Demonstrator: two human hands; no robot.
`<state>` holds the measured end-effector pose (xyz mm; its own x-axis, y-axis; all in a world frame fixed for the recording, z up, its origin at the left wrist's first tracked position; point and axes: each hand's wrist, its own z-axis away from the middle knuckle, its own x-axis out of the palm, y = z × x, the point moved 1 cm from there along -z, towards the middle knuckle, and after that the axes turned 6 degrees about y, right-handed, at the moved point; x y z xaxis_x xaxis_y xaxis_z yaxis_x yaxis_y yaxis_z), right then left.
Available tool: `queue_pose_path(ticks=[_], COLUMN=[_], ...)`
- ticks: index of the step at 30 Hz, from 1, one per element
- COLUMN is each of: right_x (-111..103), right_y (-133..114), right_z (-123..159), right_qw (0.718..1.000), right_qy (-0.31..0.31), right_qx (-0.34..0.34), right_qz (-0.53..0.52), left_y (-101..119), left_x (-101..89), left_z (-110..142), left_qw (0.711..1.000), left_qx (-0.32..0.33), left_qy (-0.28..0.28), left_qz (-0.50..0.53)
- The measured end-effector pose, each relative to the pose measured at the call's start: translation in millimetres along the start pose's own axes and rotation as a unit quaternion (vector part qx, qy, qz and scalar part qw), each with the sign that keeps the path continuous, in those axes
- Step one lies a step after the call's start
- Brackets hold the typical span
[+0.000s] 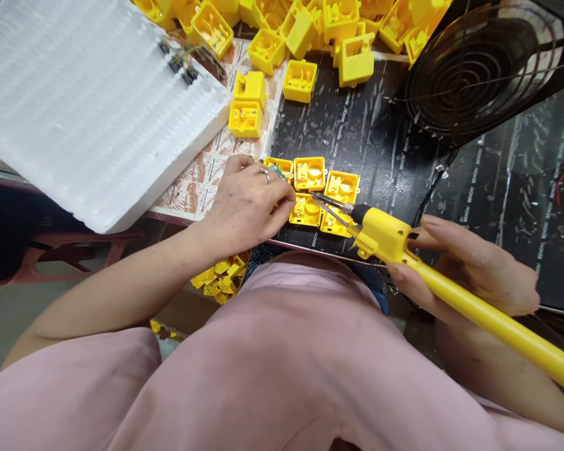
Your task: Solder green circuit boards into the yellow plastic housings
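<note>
My left hand [247,207], with a ring on one finger, pinches a small green circuit board [276,170] just above a group of open yellow plastic housings [310,174] on a black mat [357,125]. My right hand [472,266] grips a yellow-bodied electric screwdriver [388,238] with a long yellow handle. Its thin metal shaft [331,207] reaches over the nearest housing [305,212]. Whether the tip touches that housing is hidden from this angle.
Many more yellow housings [301,31] are heaped at the back. A white foam tray [89,106] with wired connectors lies at the left. A black wire-guarded fan [474,69] stands at the upper right. Loose yellow parts [219,279] lie below the bench edge.
</note>
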<state>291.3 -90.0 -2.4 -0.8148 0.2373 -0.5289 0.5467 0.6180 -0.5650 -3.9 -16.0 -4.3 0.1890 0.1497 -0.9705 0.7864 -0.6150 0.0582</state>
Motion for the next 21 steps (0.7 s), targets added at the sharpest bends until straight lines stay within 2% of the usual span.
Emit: queue_pose_path(ticks=[5,11,17,19,21], right_x=[7,15,14,8,2], right_y=[-4,-10,-14,-15,-13], right_z=[-8,-12,-20,-19,-14], right_qw=[0.996,0.997,0.987,0.989,0.994], right_qy=[-0.011,-0.037,-0.057,-0.080,-0.096], right_qx=[-0.057,-0.065,-0.149,-0.128,-0.060], right_qz=[-0.063,-0.008,-0.004,0.001,0.002], left_y=[0,0,3,4,4], left_x=[0.2,1.3,0.5,0.4,1.2], left_z=[-4,-7,-10,-10,-10], left_qw=[0.998,0.998,0.999,0.998,0.997], left_qx=[0.039,0.036,0.033,0.044,0.052], left_qy=[-0.010,-0.018,-0.017,-0.016,-0.012], left_qz=[-0.044,-0.039,-0.035,-0.043,-0.050])
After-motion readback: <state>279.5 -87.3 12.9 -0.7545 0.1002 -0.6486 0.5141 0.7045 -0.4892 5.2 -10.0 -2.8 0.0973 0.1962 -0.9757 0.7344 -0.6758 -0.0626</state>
